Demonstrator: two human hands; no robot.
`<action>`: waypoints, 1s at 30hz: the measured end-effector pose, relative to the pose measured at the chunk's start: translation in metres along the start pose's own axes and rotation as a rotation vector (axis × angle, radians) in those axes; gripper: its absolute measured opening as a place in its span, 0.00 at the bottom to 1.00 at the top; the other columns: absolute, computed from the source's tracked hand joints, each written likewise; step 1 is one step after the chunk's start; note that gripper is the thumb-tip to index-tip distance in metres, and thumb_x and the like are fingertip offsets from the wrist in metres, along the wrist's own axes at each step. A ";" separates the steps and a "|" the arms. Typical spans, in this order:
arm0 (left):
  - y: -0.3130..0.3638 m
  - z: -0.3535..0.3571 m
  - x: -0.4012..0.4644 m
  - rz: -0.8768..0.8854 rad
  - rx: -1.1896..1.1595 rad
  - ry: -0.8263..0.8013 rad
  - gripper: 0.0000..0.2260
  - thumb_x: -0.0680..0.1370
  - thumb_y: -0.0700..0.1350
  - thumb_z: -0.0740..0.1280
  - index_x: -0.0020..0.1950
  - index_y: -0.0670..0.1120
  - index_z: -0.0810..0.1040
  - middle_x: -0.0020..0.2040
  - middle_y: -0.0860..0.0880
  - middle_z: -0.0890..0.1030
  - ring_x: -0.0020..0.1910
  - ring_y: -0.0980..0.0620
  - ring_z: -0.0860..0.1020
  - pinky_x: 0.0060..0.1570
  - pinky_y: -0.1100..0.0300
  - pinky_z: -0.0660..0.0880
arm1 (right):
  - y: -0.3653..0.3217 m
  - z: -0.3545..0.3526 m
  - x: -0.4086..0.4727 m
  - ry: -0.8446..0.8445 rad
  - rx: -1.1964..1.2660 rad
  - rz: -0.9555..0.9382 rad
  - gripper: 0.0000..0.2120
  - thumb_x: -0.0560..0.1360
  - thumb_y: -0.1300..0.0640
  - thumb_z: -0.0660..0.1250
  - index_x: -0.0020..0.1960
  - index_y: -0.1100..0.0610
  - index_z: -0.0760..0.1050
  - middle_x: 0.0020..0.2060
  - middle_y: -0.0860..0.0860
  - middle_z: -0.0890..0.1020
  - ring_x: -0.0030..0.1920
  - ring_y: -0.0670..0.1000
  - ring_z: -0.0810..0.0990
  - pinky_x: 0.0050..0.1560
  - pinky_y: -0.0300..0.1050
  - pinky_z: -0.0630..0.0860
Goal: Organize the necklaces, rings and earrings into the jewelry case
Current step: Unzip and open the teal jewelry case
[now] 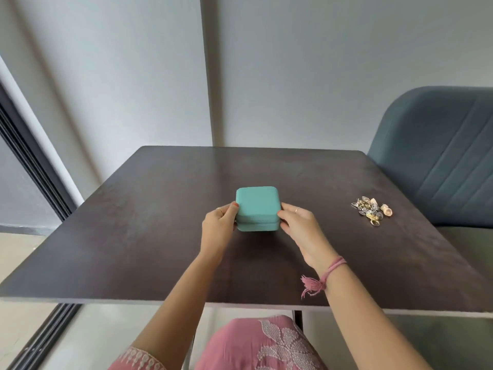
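Observation:
A teal jewelry case (257,208), square with rounded corners, sits closed in the middle of the dark table (149,236). My left hand (219,225) grips its left side, thumb on the lid's edge. My right hand (298,227) grips its right side in the same way. A heap of gold and silver jewelry (372,210) lies on the table to the right, well apart from the case and from both hands. Single pieces in the heap are too small to tell apart.
A blue-grey upholstered chair (440,156) stands beyond the table's right edge. A grey wall (293,76) runs right behind the table's far edge. A dark sliding-door track (32,161) lies to the left. My lap in pink cloth (256,345) shows below the near edge.

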State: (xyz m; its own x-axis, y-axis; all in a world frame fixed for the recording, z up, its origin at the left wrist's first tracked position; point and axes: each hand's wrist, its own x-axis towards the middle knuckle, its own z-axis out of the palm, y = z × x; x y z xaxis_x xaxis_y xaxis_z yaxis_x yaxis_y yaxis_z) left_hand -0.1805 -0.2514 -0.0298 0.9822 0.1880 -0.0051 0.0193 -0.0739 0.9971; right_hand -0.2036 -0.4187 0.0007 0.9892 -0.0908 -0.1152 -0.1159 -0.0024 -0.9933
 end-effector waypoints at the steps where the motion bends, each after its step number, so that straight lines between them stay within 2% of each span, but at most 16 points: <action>1: -0.001 0.002 -0.007 -0.012 -0.006 -0.009 0.12 0.75 0.52 0.64 0.35 0.64 0.83 0.39 0.51 0.83 0.40 0.51 0.78 0.53 0.50 0.78 | 0.004 -0.005 -0.005 0.008 -0.001 0.006 0.17 0.78 0.64 0.60 0.64 0.56 0.76 0.48 0.43 0.82 0.54 0.46 0.79 0.64 0.45 0.73; 4: -0.009 0.005 -0.021 -0.024 0.013 -0.038 0.07 0.71 0.58 0.64 0.38 0.66 0.82 0.45 0.48 0.85 0.46 0.49 0.82 0.56 0.46 0.78 | 0.015 -0.017 -0.018 0.021 0.012 0.025 0.18 0.78 0.63 0.60 0.66 0.57 0.75 0.51 0.44 0.82 0.53 0.42 0.79 0.57 0.38 0.74; 6: -0.015 0.006 -0.027 -0.026 0.042 -0.059 0.10 0.71 0.60 0.64 0.46 0.63 0.84 0.45 0.50 0.85 0.48 0.50 0.82 0.56 0.45 0.77 | 0.022 -0.022 -0.025 0.021 0.026 0.038 0.18 0.78 0.64 0.60 0.66 0.57 0.75 0.50 0.42 0.82 0.52 0.40 0.79 0.54 0.35 0.73; 8: -0.020 0.008 -0.033 -0.026 0.075 -0.074 0.12 0.74 0.57 0.64 0.52 0.56 0.83 0.45 0.52 0.85 0.47 0.52 0.82 0.56 0.45 0.78 | 0.029 -0.025 -0.030 0.016 0.033 0.049 0.17 0.78 0.64 0.60 0.66 0.57 0.75 0.50 0.42 0.82 0.53 0.40 0.79 0.54 0.35 0.73; 11: -0.026 0.008 -0.037 -0.008 0.106 -0.078 0.13 0.76 0.55 0.64 0.56 0.52 0.82 0.46 0.58 0.84 0.48 0.54 0.82 0.56 0.48 0.78 | 0.038 -0.028 -0.031 0.026 0.060 0.069 0.17 0.78 0.64 0.60 0.66 0.58 0.74 0.52 0.43 0.82 0.54 0.41 0.79 0.56 0.36 0.73; 14: -0.023 0.006 -0.036 0.038 0.167 -0.073 0.14 0.77 0.53 0.65 0.60 0.51 0.80 0.54 0.56 0.83 0.53 0.57 0.80 0.59 0.53 0.76 | 0.040 -0.032 -0.030 0.002 0.061 0.074 0.17 0.78 0.64 0.61 0.65 0.57 0.75 0.52 0.43 0.82 0.54 0.41 0.80 0.56 0.35 0.74; 16: -0.019 0.002 -0.035 0.052 0.183 -0.154 0.24 0.75 0.55 0.69 0.68 0.49 0.72 0.64 0.54 0.77 0.61 0.56 0.76 0.63 0.58 0.72 | 0.037 -0.037 -0.026 -0.005 0.051 0.067 0.16 0.79 0.62 0.62 0.66 0.57 0.74 0.56 0.47 0.81 0.57 0.43 0.79 0.59 0.38 0.73; 19: -0.014 -0.006 -0.025 0.082 0.270 -0.392 0.49 0.66 0.61 0.75 0.78 0.48 0.51 0.76 0.54 0.59 0.74 0.54 0.61 0.72 0.56 0.61 | 0.030 -0.046 -0.007 0.025 0.029 0.033 0.16 0.78 0.58 0.64 0.66 0.56 0.74 0.62 0.50 0.79 0.61 0.46 0.77 0.66 0.45 0.71; 21: -0.009 -0.009 -0.013 0.123 0.414 -0.502 0.56 0.62 0.60 0.78 0.78 0.49 0.46 0.77 0.55 0.54 0.75 0.56 0.55 0.73 0.58 0.55 | 0.025 -0.045 0.008 -0.012 -0.015 -0.002 0.14 0.78 0.57 0.64 0.63 0.52 0.76 0.62 0.48 0.79 0.62 0.46 0.76 0.69 0.48 0.69; 24: -0.004 -0.008 0.007 0.136 0.496 -0.613 0.60 0.59 0.54 0.81 0.78 0.49 0.43 0.77 0.55 0.55 0.75 0.58 0.56 0.71 0.63 0.54 | 0.023 -0.038 0.031 -0.063 -0.077 -0.032 0.13 0.79 0.59 0.61 0.61 0.51 0.77 0.61 0.47 0.79 0.63 0.44 0.76 0.70 0.46 0.67; 26: -0.004 -0.007 0.017 0.129 0.493 -0.684 0.62 0.58 0.50 0.83 0.78 0.51 0.42 0.75 0.58 0.58 0.74 0.60 0.59 0.71 0.64 0.56 | 0.022 -0.031 0.038 -0.093 -0.108 -0.028 0.15 0.79 0.61 0.58 0.63 0.54 0.76 0.61 0.48 0.80 0.61 0.43 0.77 0.65 0.39 0.69; 30: -0.008 -0.005 0.024 0.145 0.516 -0.721 0.59 0.59 0.48 0.83 0.78 0.54 0.45 0.66 0.67 0.62 0.67 0.67 0.64 0.64 0.75 0.59 | 0.025 -0.024 0.044 -0.125 -0.176 -0.033 0.16 0.80 0.60 0.55 0.61 0.51 0.78 0.57 0.45 0.81 0.51 0.37 0.78 0.47 0.28 0.71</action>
State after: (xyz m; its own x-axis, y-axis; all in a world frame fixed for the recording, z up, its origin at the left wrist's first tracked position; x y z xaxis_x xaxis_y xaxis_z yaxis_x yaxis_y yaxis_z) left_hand -0.1577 -0.2411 -0.0372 0.8571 -0.5050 -0.1020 -0.2030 -0.5129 0.8341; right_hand -0.1651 -0.4471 -0.0292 0.9949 0.0362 -0.0943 -0.0864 -0.1780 -0.9802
